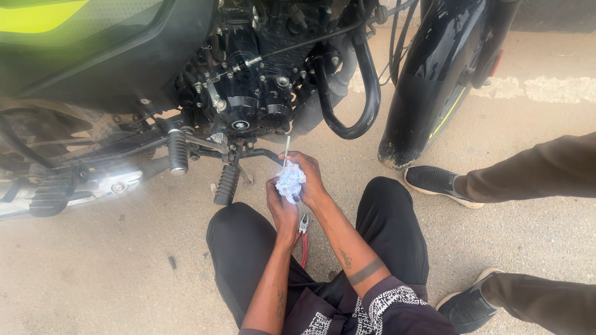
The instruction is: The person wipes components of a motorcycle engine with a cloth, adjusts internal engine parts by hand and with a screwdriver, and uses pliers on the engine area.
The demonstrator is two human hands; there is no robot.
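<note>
Outdoors in bright daylight, on a dusty tan concrete ground (112, 273) with a worn white painted stripe (546, 88) at the upper right. A black motorcycle (261, 80) with a green-yellow side panel (43, 15) fills the top. Someone's dark sneakers (437, 183) stand on the right.

Ahead of me at twelve o'clock stands a black motorcycle engine (261, 80), with a green fuel tank (68, 25) off at ten o'clock. A ribbed footpeg (177, 152) juts out at eleven. The black front mudguard (434, 74) hangs at one o'clock. Red-handled pliers (303, 239) lie on the sandy ground (93, 273) between my knees. Another person's black shoes (437, 183) sit at three o'clock.
</note>
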